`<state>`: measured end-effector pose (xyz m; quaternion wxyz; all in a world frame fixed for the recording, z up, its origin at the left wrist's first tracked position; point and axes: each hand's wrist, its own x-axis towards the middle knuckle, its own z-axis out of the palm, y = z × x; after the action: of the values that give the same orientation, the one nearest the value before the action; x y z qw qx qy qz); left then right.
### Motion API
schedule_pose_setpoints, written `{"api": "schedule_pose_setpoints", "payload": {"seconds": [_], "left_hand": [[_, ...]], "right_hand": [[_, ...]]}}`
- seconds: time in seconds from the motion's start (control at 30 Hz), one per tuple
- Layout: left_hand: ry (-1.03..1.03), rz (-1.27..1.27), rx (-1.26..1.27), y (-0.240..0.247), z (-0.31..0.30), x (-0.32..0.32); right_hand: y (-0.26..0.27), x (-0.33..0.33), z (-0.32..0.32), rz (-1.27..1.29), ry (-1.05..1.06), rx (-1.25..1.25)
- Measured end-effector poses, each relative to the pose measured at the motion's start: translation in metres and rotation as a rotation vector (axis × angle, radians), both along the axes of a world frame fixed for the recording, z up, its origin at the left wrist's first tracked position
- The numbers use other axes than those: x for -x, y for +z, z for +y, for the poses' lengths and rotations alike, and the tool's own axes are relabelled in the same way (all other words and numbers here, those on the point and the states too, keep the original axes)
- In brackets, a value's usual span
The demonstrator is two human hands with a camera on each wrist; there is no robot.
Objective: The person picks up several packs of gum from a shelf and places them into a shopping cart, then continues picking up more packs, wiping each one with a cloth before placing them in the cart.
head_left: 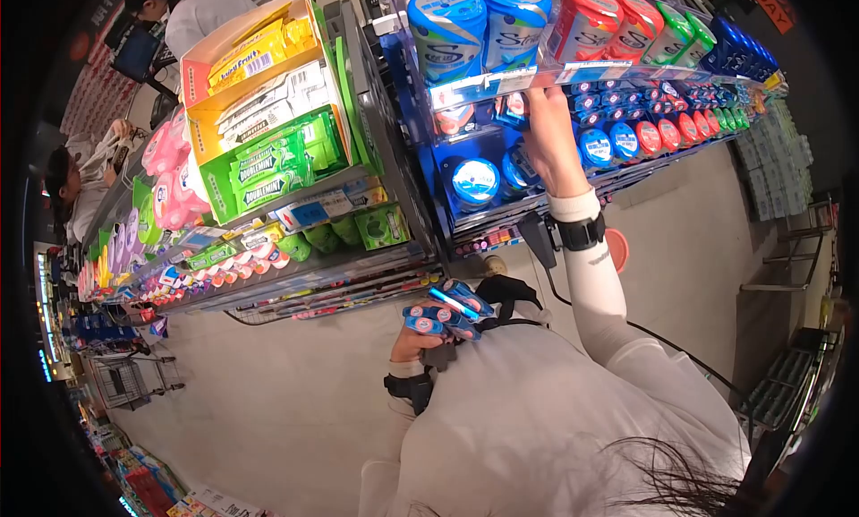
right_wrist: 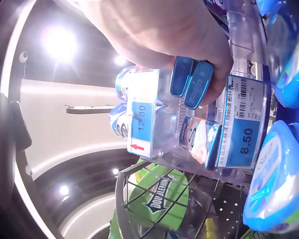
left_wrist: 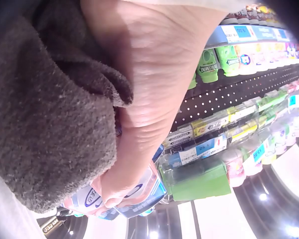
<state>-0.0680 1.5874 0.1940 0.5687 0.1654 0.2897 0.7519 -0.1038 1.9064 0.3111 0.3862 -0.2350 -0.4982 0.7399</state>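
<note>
Packs point(head_left: 438, 320), slim and glossy blue with pink-and-white badges, are bunched up in the left hand point(head_left: 416, 342), down in front of the body, and that hand is closed around them. Over in the left wrist view we get what the head camera misses: the thumb bent across a printed pink, white and blue face, and a fuzzy dark grey cloth point(left_wrist: 50, 124) hanging right beside the hand. Up top, the right hand point(head_left: 553, 141) is in at the clear-fronted display shelf point(head_left: 488, 89), below the big blue, red and green tubs point(head_left: 591, 25). The head view hides its grip, but here's the right wrist view with the detail: curled fingers around two blue-ended packs point(right_wrist: 191, 83), date print on their caps, between a blue-and-white 12.80 price tag point(right_wrist: 144, 114) and an 8.50 one point(right_wrist: 244, 124). Another pack, pink-fronted with blue edges point(right_wrist: 202, 142), sits in the tray just below them. Now the pointing: in the left hand, most badge ends face left and up towards the head camera, long axes slanting down to the right. In the right hand, the oblong caps face the wrist camera side by side, and the long axes run away from it, strongly foreshortened.
</note>
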Motion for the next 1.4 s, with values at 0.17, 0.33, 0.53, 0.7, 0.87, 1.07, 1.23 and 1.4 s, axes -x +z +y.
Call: {"api": "schedule_pose_setpoints", "payload": {"seconds": [0.17,0.33,0.53,0.7,0.87,1.07,1.23,1.4], "left_hand": [[0.055,-0.060,0.039,-0.001,-0.005,-0.006],[0.094,-0.098,0.068,-0.007,-0.008,-0.005],[0.141,-0.125,0.085,-0.007,-0.006,-0.013],[0.073,-0.139,0.095,0.000,-0.004,-0.013],[0.082,-0.098,0.137,-0.013,-0.008,-0.019],[0.111,-0.142,0.089,-0.013,-0.010,-0.021],[0.091,-0.113,0.044,0.001,-0.001,-0.017],[0.072,-0.108,0.079,-0.015,-0.008,-0.016]], "right_hand": [[0.014,-0.034,-0.020,0.091,0.130,0.047],[0.023,-0.076,-0.033,-0.033,0.301,0.151],[0.023,-0.082,-0.023,-0.259,-0.002,-0.899],[0.011,-0.059,-0.007,-0.074,0.006,-0.992],[-0.002,-0.039,0.003,-0.158,-0.029,-1.277],[0.000,-0.038,0.009,-0.247,0.120,-1.189],[0.007,-0.040,0.005,-0.229,0.194,-1.249],[0.006,-0.044,0.007,-0.297,-0.007,-1.298]]}}
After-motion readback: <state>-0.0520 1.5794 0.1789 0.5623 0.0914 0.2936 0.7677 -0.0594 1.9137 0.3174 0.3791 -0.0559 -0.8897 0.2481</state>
